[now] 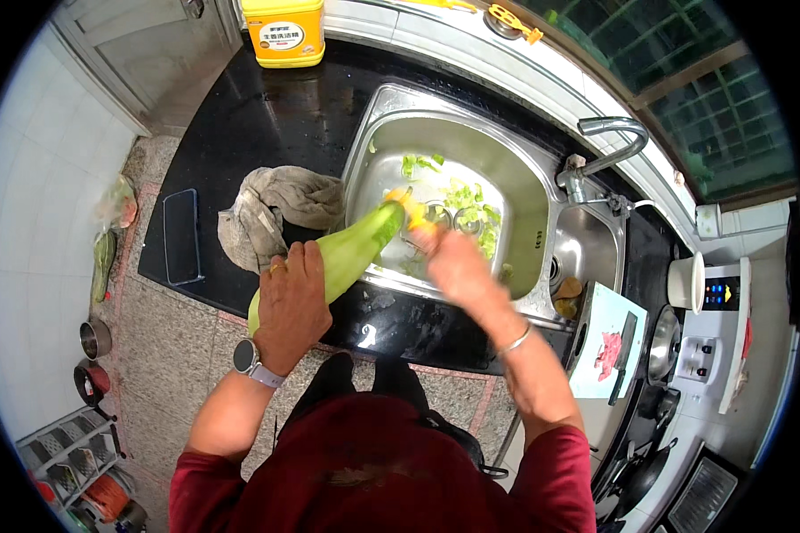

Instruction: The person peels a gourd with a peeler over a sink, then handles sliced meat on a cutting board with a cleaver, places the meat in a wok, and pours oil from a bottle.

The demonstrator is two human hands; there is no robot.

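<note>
- Your left hand (pixel 292 298), nearer you than the large sink (pixel 529 226), is wrapped over the pale green gourd (pixel 356 253), whose far end slants over the sink's left side.
- Your right hand (pixel 460 271), above the sink, is blurred by motion; it appears curled around a yellow peeler (pixel 418 216) at the gourd's far end.
- Slip: the stripped skin is probably slick—a loosened left grip could let the gourd roll or drop into the sink.
- Cut: a skidding stroke toward you could bring the blade to your left fingers.
- Blockage: green peelings (pixel 489 240) lie around the round drain fittings on the sink's floor and could clog them.
- Surface: black counter (pixel 249 120) surrounds the sink; left of it, a crumpled cloth (pixel 262 218) and, farther out, a phone (pixel 181 238); right, a cutting board (pixel 606 311) bearing meat (pixel 608 353) and a knife (pixel 628 351).
- Room: door (pixel 142 53) beyond the sink, far left—window to its upper right.
</note>
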